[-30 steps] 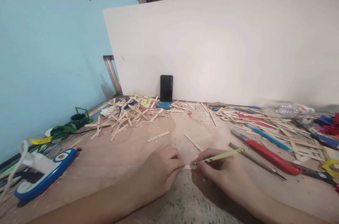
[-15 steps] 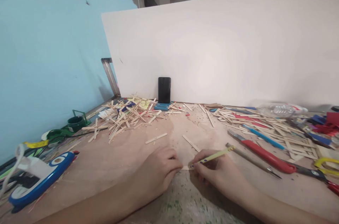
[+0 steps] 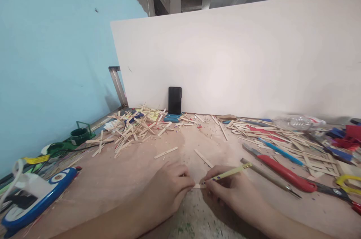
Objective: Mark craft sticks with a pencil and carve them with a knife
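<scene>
My left hand (image 3: 173, 186) is closed, thumb and fingers pinching one end of a short pale wooden craft stick (image 3: 199, 186) at the table's near side. In my right hand (image 3: 235, 190) is a slim yellow pencil (image 3: 232, 172) with dark spots, slanting up to the right. Its lower end is at the stick, mostly hidden by my fingers, which also cover the stick's right end. Just beyond the hands lie two loose craft sticks, one at the left (image 3: 166, 152) and another at the right (image 3: 203, 158).
Right of my hand lie a pointed metal tool (image 3: 270, 177), a red-handled cutter (image 3: 290, 173) and scissors (image 3: 337, 191). Piles of craft sticks spread at back left (image 3: 138, 130) and right (image 3: 299, 145). A black phone (image 3: 175, 100) stands against the white board (image 3: 225, 58). A blue-and-white device (image 3: 42, 195) is at left.
The whole view has shifted slightly, so the scene sits a little lower. Both hands keep their grips near the stick, with the pencil barely moved.
</scene>
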{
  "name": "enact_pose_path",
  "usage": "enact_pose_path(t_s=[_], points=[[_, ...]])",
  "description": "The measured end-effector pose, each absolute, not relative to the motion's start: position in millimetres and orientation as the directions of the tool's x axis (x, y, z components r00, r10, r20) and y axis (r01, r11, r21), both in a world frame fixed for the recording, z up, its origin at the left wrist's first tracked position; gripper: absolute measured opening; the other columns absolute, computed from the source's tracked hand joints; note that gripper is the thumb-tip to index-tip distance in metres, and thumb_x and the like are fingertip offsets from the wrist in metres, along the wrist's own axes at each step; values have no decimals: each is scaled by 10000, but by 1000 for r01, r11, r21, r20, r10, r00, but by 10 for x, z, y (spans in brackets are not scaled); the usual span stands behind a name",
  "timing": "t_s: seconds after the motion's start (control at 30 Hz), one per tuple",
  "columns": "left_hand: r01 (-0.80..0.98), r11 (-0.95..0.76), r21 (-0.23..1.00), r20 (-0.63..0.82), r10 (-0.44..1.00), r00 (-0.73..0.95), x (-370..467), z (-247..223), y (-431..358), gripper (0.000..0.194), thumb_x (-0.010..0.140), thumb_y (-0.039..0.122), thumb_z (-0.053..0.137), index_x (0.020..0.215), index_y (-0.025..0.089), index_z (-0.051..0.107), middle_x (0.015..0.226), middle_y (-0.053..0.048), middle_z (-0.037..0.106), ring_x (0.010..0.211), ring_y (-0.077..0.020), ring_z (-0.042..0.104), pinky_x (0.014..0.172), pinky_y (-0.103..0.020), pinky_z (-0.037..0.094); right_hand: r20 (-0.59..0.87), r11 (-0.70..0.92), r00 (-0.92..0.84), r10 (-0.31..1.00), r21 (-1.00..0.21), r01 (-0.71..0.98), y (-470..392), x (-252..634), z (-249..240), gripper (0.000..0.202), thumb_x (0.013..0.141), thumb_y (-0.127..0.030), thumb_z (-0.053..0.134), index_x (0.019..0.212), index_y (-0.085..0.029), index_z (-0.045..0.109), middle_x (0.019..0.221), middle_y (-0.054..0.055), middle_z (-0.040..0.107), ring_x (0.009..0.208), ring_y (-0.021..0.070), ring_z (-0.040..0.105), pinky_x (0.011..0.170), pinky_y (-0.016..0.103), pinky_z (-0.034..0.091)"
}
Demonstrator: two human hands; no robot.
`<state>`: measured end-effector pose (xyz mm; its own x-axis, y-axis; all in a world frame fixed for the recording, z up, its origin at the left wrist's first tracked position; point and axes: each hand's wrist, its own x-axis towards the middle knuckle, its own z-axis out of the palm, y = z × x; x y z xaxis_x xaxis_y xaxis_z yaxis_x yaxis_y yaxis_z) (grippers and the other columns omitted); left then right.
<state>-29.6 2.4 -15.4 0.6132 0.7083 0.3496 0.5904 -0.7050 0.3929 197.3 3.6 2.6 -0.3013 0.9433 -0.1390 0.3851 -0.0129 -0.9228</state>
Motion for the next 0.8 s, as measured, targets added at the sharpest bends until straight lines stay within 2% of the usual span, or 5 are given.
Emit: enact_pose_path(t_s=[0.63, 0.8], points=[[575, -709, 407, 378, 704, 601, -299, -172, 34, 223, 986, 105, 576, 904, 197, 762, 893, -26, 698, 862, -178, 634, 768, -290, 429, -150, -11, -311, 939, -914, 406, 52, 1976, 26, 276, 823, -463, 621, 839, -199, 700, 672, 10, 675, 619, 176, 628, 604, 278, 490], [562, -719, 409, 389, 695, 605, -296, -154, 34, 205, 982, 108, 595, 898, 188, 764, 883, -24, 698, 848, -169, 632, 748, -276, 429, -154, -9, -311, 938, -907, 421, 61, 1974, 45, 298, 793, -480, 628, 835, -197, 711, 680, 19, 682, 637, 188, 646, 610, 284, 503]])
